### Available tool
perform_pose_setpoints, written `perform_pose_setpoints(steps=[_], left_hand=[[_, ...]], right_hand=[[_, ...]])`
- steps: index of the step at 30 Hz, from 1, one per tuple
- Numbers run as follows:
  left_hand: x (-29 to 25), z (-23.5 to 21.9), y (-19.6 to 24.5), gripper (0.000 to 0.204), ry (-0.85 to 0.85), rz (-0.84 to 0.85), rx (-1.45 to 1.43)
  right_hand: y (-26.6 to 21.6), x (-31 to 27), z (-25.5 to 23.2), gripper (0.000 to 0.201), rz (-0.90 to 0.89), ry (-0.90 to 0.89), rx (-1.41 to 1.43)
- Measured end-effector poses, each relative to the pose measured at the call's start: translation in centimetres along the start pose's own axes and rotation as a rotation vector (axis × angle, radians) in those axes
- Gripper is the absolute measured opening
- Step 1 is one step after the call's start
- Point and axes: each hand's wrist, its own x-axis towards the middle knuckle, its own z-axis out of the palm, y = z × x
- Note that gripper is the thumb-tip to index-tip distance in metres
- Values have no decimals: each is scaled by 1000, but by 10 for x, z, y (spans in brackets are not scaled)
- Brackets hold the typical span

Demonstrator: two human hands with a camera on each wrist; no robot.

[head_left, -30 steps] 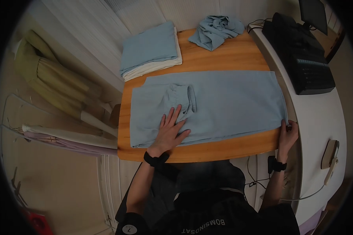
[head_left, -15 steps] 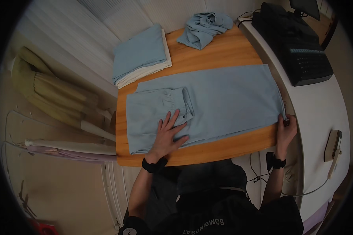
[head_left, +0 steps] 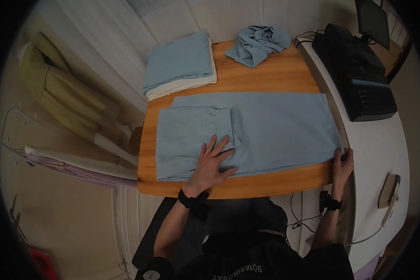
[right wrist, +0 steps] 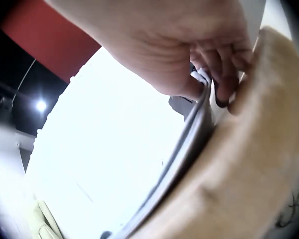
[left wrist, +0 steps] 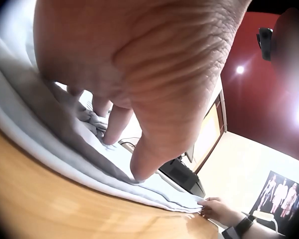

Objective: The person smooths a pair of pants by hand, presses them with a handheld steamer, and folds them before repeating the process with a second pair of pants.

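Wooden table (head_left: 275,79) spans centre. Light-blue garment (head_left: 280,126) lies across it, elastic band folded over. Folded stack (head_left: 178,58), upper left; crumpled blue cloth (head_left: 260,45), upper centre. Left hand (head_left: 207,171) rests by band, fingers spread open; right hand (head_left: 343,169), centre right, pinches garment's corner.

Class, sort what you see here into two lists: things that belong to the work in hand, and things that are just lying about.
Work in hand:
- blue garment, under the left hand, its corner pinched by the right
- wooden table
- probably the folded stack and crumpled blue cloth

Lying about:
- black keyboard
- monitor
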Motion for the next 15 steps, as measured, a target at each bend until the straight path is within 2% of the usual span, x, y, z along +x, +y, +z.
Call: perform_pose_setpoints(steps=[2,4,6,7,9,12,14,15], left_hand=[[-3,2,1,61,19,25,-62],[-9,6,8,64,56,16,-57],[-14,11,15,67,99,12,-51],[-18,13,18,67,112,14,-33],[-24,15,23,67,144,9,-22],[-35,11,24,62,182,11,-139],[-45,3,22,58,251,-73,-702],[-51,-5,18,58,261,-78,-698]], right_hand=[[14,16,-9,24,247,-214,76],[8,26,-7,21,245,-202,173],[3,37,-1,21,473,-197,437],[-19,43,5,21,447,-206,441],[-69,47,21,24,580,-44,787],[-124,61,57,28,504,-55,898],[-210,49,83,27,361,-150,1047],[-252,39,99,28,286,-135,977]])
